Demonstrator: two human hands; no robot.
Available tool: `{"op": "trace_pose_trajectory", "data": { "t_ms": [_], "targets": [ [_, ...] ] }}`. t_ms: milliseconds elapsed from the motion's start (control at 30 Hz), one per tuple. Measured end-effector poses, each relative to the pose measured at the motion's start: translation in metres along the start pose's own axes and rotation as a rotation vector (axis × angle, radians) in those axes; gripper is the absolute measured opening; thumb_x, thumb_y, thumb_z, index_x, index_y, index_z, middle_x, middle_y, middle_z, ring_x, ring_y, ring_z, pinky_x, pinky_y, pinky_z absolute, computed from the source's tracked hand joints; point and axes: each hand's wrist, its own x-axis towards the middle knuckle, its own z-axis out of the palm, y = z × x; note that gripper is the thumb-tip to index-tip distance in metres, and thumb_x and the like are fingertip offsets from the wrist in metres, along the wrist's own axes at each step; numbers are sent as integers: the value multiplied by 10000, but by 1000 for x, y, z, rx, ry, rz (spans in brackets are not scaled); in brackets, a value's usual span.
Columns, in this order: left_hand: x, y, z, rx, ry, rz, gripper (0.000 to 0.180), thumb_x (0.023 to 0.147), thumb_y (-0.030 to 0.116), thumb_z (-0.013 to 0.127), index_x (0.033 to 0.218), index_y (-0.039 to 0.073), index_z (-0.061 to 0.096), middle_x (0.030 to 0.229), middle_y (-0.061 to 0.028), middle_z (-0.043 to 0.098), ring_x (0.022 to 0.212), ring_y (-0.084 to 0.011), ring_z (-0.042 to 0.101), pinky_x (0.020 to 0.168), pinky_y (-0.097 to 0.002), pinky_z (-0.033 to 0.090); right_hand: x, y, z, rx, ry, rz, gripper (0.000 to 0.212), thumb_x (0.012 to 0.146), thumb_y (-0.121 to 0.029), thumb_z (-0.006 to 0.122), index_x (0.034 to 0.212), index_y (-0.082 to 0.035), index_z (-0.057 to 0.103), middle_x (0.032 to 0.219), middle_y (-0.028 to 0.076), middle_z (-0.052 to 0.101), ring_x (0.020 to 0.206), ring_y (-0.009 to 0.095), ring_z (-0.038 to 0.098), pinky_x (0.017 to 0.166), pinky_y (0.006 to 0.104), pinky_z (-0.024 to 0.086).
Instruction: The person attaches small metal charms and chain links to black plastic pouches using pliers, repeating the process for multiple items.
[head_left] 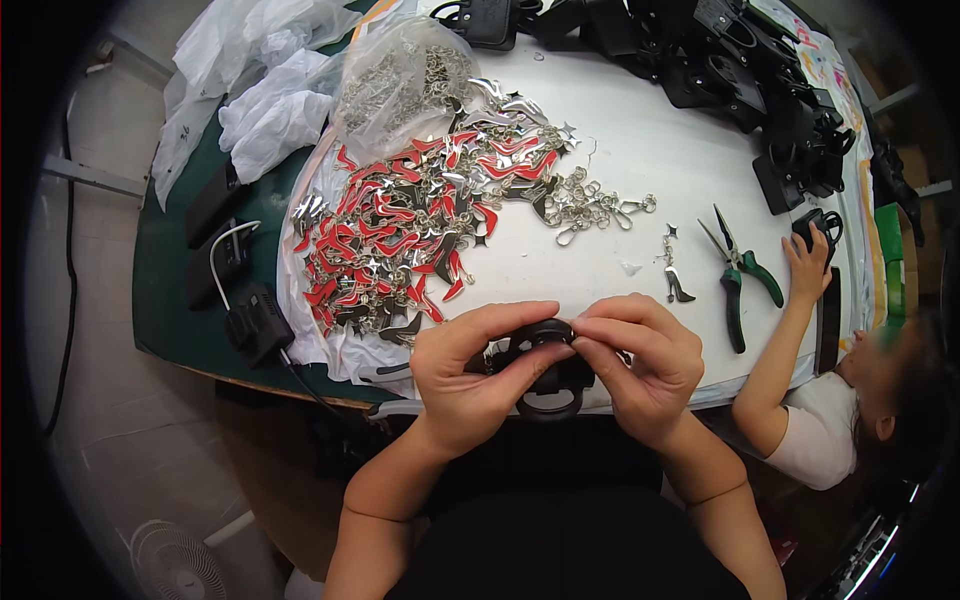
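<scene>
Near the table's front edge, my left hand (465,375) is closed, with its thumb and forefinger around a black strap-like piece with rounded loops (552,405). My right hand (645,365) pinches at the right end of the same piece, fingertips almost meeting those of the left. The fingers hide much of the piece, and whatever small part the right fingertips grip cannot be made out. To the right lie a high-heel shoe charm on a short chain (672,275) and long-nose pliers with green handles (738,285).
A heap of red, black and silver shoe charms (400,235) covers the left, with silver clasps (595,205) beside it. Behind stands a clear bag of chains (405,85). Black cases (710,75) pile up far right. At right, another person's hand (808,265) touches a black item.
</scene>
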Motion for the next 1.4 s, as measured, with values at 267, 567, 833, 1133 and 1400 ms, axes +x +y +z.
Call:
{"op": "trace_pose_trajectory", "data": {
  "t_ms": [267,567,833,1133,1400],
  "targets": [
    [0,-1,0,122,16,102,336,771,-91,778,1094,-25,714,918,-143,745,808,-182,725,719,-265,564,3,7,-6,-103,-81,-151,257,781,81,766,1027,20,724,956,141,692,779,181,644,651,263,508],
    [1,2,4,286,-11,384,359,755,-75,791,1098,-36,693,878,-154,731,750,-244,720,648,-308,572,-2,7,1,-28,-1,-67,218,790,58,785,996,2,738,869,101,685,716,139,649,590,250,523],
    [2,4,3,285,-54,438,391,752,-64,796,1125,-28,684,910,-158,736,746,-252,717,645,-310,576,2,3,-7,-4,-52,-9,195,773,28,812,948,14,727,792,89,662,654,130,635,564,237,502],
    [-5,5,4,192,60,196,300,790,-65,776,1079,-38,700,896,-154,737,734,-217,710,644,-276,550,6,-2,-2,-90,-88,-112,253,798,0,792,1043,3,729,866,83,672,669,138,611,587,266,513],
    [-8,6,10,249,76,281,287,794,-66,776,1069,-47,697,843,-158,725,706,-220,704,632,-276,549,3,-1,-6,-10,-113,-60,256,789,16,796,1039,1,740,874,100,673,701,146,635,594,252,524]
  ]
}}
